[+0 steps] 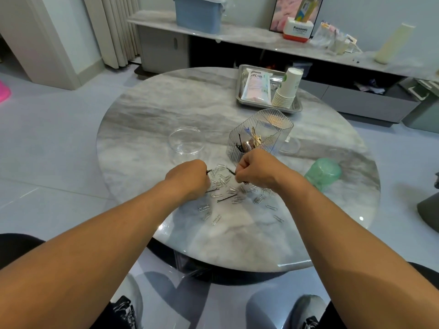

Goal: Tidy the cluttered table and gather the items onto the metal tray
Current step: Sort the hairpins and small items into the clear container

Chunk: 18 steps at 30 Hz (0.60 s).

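Both grips closed: left hand [190,176] and right hand [254,172] each pinch black hairpins [226,198]. Loose hairpin lies frame centre, between wrists, long axis left-right; metal tray [240,91] upper right.

bright, even indoor light | glare spots on table [152,110] | wide-angle edge distortion

- Round grey marble table [147,110] carries it all.
- Ribbed clear organizer [259,136] stands mid-table, our landmark.
- Metal tray [240,100] sits beyond it, toward the far edge.
- Clear round dish [187,143] lies left of the organizer, a clear lid [291,147] just right of it.
- Green cup [324,173], tipped over, lies further right.
- Paper clips [223,184] and black hairpins [226,198] are scattered nearer than the organizer.
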{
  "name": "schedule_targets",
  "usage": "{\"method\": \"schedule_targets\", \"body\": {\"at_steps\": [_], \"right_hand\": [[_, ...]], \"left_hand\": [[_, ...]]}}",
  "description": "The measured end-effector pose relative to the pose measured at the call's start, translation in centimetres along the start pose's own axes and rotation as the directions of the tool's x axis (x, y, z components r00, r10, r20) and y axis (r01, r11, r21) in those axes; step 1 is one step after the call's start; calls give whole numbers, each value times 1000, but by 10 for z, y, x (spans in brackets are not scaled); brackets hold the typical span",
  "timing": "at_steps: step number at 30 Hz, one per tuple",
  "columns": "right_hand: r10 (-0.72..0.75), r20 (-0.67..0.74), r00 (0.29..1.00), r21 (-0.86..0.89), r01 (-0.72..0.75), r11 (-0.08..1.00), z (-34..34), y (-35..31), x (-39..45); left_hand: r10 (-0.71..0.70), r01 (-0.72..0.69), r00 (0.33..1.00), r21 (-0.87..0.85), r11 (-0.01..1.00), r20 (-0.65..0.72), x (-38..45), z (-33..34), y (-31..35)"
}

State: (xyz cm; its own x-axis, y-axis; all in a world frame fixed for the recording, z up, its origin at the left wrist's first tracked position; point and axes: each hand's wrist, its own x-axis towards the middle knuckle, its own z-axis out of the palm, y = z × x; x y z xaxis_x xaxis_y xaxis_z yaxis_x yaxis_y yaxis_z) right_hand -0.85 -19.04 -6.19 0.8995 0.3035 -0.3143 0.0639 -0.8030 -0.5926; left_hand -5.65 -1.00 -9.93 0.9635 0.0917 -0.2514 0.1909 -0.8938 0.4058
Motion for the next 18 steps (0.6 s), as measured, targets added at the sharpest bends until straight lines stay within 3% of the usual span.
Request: {"method": "schedule_targets", "body": {"at_steps": [2,4,6,8,10,13,18], "right_hand": [[4,4,1000,125,-4,992,4,5,-1],[34,-12,999,312,-29,950,10,6,-2],[67,-9,998,471,-55,880,13,2,-2],[77,-11,997,554,-58,830,15,-3,-3],[78,-23,997,596,-49,802,17,-9,-6],[57,-39,998,631,-20,775,24,-18,-9],[-8,44,999,719,-26,694,19,-23,-10]], "left_hand": [[-55,73,997,-351,934,62,2,-1,3],[-112,219,974,-690,690,197,1,-4,10],[-109,344,938,-844,411,329,-1,-10,16],[-89,404,915,-881,245,394,-2,-16,19],[-55,417,908,-882,217,416,-3,-16,22],[-31,370,926,-891,265,376,-8,-12,26],[-95,313,950,-907,281,298,-6,-8,20]]}}
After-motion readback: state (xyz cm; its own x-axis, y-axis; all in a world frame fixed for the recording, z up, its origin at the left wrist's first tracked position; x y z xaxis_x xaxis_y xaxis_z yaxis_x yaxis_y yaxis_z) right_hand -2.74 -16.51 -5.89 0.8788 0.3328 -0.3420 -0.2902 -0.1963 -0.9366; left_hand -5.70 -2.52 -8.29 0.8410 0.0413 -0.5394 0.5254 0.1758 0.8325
